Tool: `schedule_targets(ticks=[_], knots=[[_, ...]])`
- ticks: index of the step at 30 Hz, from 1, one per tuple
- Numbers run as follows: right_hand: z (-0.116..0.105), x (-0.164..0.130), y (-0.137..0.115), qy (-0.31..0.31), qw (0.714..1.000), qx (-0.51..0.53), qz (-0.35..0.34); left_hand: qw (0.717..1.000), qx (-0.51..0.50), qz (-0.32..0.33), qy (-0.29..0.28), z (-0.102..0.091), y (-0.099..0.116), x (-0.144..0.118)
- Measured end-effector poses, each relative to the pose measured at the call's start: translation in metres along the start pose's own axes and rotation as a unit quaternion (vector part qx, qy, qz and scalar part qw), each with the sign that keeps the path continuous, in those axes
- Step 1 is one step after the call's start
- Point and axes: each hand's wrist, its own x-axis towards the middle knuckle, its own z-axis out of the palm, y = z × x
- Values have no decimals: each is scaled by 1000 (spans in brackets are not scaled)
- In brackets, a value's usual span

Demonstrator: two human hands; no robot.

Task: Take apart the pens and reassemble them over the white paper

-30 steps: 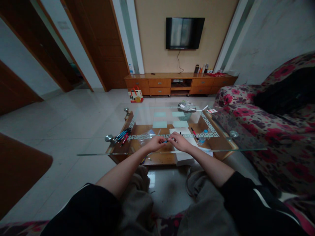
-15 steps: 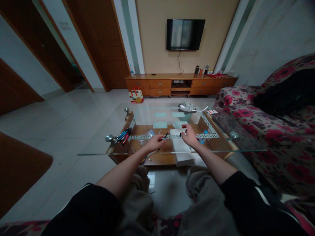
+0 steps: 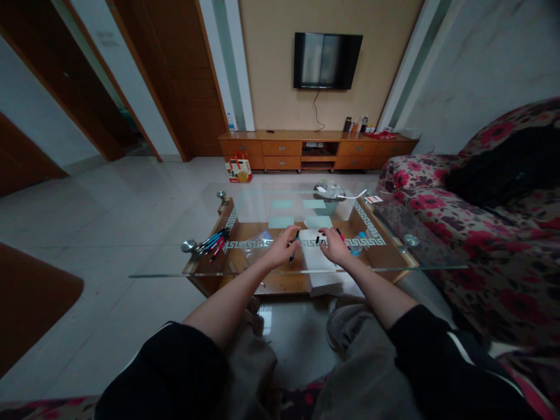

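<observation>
My left hand [image 3: 281, 249] holds a thin dark pen [image 3: 294, 245] upright-tilted over the glass coffee table [image 3: 166, 265]. My right hand [image 3: 333, 247] hovers just right of it, over a white sheet or box [image 3: 321, 274] seen beneath the glass, and pinches a small dark piece [image 3: 318, 239], perhaps a pen cap. A red pen [image 3: 340, 234] lies on the glass just beyond my right hand. A bundle of blue, red and black pens [image 3: 214, 241] lies at the table's left corner.
A small basket with white papers [image 3: 331, 197] stands at the table's far side. A floral sofa [image 3: 490, 245] runs along the right. A wooden TV cabinet [image 3: 315, 150] with a bag [image 3: 236, 168] beside it and a wall TV [image 3: 327, 60] lie beyond.
My hands were joined on the pen a second ago, then pulled apart. The left keeps the pen and has moved forward; the right came back toward it.
</observation>
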Motion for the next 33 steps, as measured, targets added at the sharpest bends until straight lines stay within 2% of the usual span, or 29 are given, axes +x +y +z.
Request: schedule_targets(ticks=[5, 10, 13, 16, 23, 33], knots=[[-8, -2, -10, -13, 999, -18, -29, 998, 45, 17, -32, 9, 4, 3], [-10, -3, -19, -54, 997, -32, -41, 977, 172, 100, -70, 2, 5, -1], [-7, -3, -21, -68, 997, -35, -24, 968, 204, 128, -73, -2, 4, -3], [-3, 0, -20, -56, 998, -28, -7, 967, 210, 128, -73, -4, 2, -4], [-1, 11, -27, 24, 998, 53, 18, 967, 216, 118, -72, -6, 1, -5], [3, 3, -30, 25, 993, 117, -13, 960, 239, 119, -83, -11, 2, -8]])
